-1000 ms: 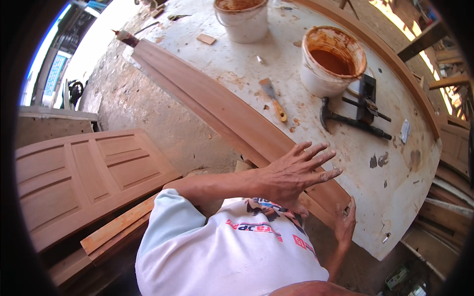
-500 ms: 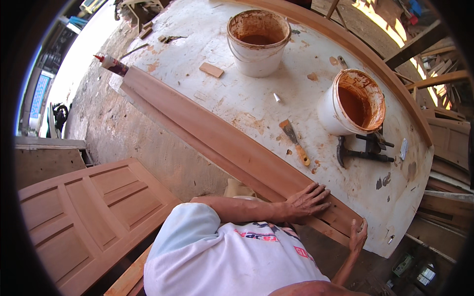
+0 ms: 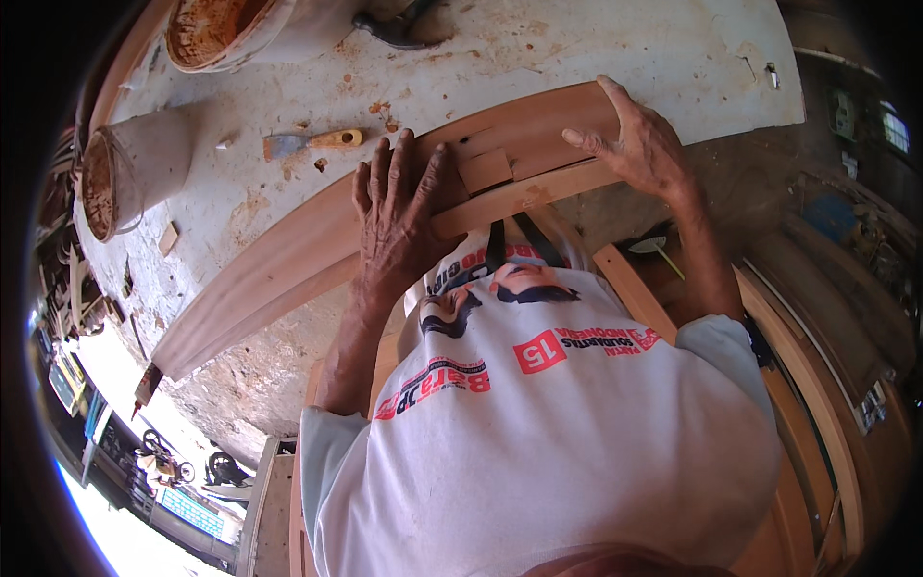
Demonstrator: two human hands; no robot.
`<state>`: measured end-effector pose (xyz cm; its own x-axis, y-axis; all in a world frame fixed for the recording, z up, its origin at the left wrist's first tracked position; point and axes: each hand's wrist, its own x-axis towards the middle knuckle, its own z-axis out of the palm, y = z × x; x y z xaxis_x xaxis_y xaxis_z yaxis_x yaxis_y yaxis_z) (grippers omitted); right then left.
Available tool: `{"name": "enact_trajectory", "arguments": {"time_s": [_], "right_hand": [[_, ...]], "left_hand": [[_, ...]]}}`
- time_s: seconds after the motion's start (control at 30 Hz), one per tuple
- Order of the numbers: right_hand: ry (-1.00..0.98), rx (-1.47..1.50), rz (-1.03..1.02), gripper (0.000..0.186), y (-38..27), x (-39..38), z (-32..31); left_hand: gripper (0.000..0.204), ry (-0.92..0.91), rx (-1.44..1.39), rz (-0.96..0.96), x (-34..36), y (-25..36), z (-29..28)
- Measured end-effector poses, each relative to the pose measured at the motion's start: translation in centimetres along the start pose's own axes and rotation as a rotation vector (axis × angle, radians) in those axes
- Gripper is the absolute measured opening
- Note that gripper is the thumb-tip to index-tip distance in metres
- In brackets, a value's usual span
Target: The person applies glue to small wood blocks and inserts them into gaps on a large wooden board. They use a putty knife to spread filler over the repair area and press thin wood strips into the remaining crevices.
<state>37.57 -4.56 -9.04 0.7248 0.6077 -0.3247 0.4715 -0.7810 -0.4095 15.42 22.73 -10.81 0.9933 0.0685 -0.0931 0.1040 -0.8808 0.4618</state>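
Both of your hands rest open on the long wooden board (image 3: 317, 260), so neither has a closed grip on it. Your left hand (image 3: 399, 207) lies flat with fingers spread across the board's top face, next to a small wooden block (image 3: 486, 170) sitting on it. Your right hand (image 3: 644, 144) is draped over the board's end, fingers loosely curved, palm against the upper edge.

The board lies along the near edge of the worktop (image 3: 596, 48), and its end under your hands looks to sit right at that edge, close to your chest. With only flat pressure holding it, a sideways push could let it slide toward you and tip off the worktop. Lean too hard on the overhanging end and the far end, down near the left corner, may lift.

The small block appears loose; I cannot tell whether it is fixed. A nudge from your left fingers could knock it out of place.

A putty knife (image 3: 312, 144) lies just beyond your left hand on the worktop, and two buckets (image 3: 125, 173) of brown paste stand further off toward the far left edge. A swing of the board along the worktop could strike the knife or the nearer bucket and spill paste over the wood.
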Motion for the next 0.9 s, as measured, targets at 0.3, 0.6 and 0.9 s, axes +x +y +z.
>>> {"name": "enact_trajectory", "arguments": {"time_s": [0.3, 0.6, 0.9], "right_hand": [[-0.059, -0.15, -0.165, 0.118, -1.6, -2.6, -1.1], [-0.052, -0.107, -0.405, 0.122, 1.2, -1.1, -0.6], [-0.093, -0.067, -0.392, 0.116, -0.1, -1.1, -1.3]], "left_hand": [[0.122, 0.074, 0.009, -0.017, 1.1, 2.3, 1.4], [0.108, 0.153, 0.037, 0.039, 1.2, 2.0, 2.2], [0.115, 0.13, -0.006, 0.002, 1.2, 3.2, 2.3]]}}
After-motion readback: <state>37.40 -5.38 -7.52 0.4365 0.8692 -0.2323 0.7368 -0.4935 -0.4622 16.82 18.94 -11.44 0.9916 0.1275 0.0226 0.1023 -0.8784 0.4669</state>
